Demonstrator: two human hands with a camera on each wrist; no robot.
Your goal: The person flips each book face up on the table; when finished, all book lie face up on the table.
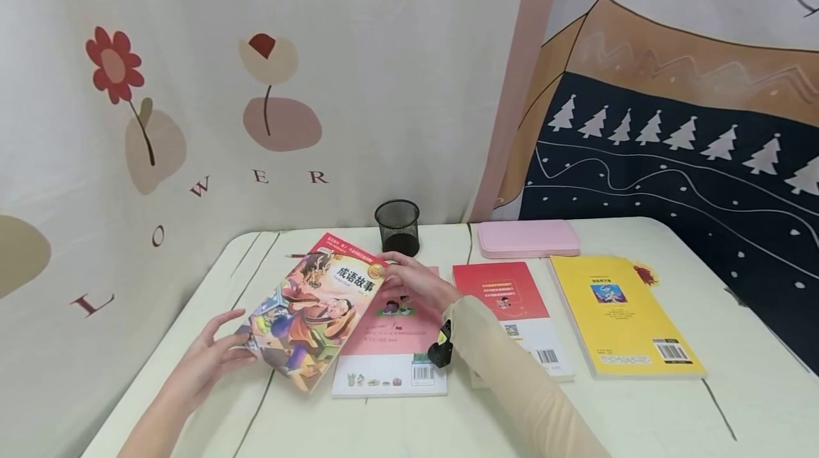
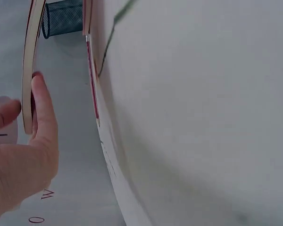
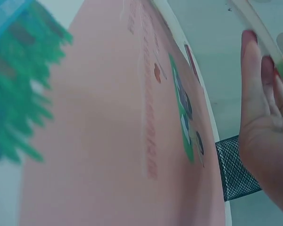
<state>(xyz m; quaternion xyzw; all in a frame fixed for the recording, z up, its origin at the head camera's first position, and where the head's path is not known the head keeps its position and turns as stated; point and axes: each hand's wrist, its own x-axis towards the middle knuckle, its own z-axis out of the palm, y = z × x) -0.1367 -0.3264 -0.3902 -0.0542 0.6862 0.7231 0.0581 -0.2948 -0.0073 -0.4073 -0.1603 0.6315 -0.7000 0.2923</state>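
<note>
Pinching the picture-covered book [image 1: 313, 309] by opposite edges, the left hand [image 1: 207, 355] and right hand [image 1: 417, 279] hold it tilted partly over the pink book [image 1: 397, 344], apparently the handling step, the next move probably wanting evenly matched grips.

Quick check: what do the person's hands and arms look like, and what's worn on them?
The left hand and right hand are ungloved. On the right, a long beige sleeve ends near the wrist, beside a small black device with a yellow-green patch. The visible left forearm is bare.
</note>
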